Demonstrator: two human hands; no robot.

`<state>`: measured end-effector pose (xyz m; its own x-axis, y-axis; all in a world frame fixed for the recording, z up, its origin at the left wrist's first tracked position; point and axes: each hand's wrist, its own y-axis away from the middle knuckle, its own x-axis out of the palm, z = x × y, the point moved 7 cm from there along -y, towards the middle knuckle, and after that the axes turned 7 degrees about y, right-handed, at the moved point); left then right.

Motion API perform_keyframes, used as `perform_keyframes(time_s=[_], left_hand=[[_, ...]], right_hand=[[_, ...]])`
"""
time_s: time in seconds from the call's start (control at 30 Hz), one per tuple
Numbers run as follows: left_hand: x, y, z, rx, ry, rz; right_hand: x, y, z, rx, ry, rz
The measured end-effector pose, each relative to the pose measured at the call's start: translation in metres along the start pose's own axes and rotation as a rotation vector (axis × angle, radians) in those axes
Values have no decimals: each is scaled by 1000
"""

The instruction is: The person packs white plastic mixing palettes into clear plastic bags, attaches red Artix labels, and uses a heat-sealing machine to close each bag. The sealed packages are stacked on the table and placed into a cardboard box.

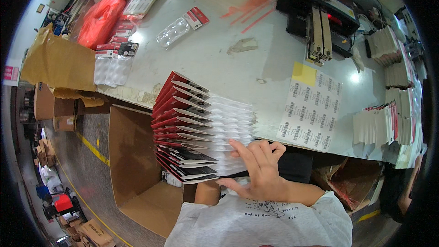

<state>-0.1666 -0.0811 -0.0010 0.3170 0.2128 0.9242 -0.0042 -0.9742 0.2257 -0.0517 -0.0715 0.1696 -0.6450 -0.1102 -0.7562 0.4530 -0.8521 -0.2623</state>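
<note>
A thick, fanned stack of blister packs (233, 128) with red and black header cards and white bumpy bodies is held at the table's near edge. My left forearm (208, 193) reaches up beneath the stack's near end. The stack hides my left hand, which appears to bear it from below. My right hand (263, 162) lies along the stack's right side, fingers apart and partly bent. Its index fingertip touches the white bodies, and the thumb is beside the nearest pack.
Below the stack stands an open cardboard box (132, 155). On the table (219, 59) lie a barcode label sheet (311, 110), a loose blister pack (183, 27) and more packs (112, 66). A black machine (320, 13) stands far right, near card stacks (375, 126). A red plastic bag (100, 20) sits far left.
</note>
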Motion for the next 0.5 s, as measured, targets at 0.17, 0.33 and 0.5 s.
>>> perform_keyframes(time_s=[0.17, 0.33, 0.5], left_hand=[[0, -1, 0, -13, -11, -1], [0, -1, 2, -24, -30, 1], [-3, -1, 4, -46, -50, -2]], right_hand=[[-5, -2, 0, 6, 57, -125], [-4, -3, -2, -18, -30, -119], [-9, -3, -7, -33, -160, -93]])
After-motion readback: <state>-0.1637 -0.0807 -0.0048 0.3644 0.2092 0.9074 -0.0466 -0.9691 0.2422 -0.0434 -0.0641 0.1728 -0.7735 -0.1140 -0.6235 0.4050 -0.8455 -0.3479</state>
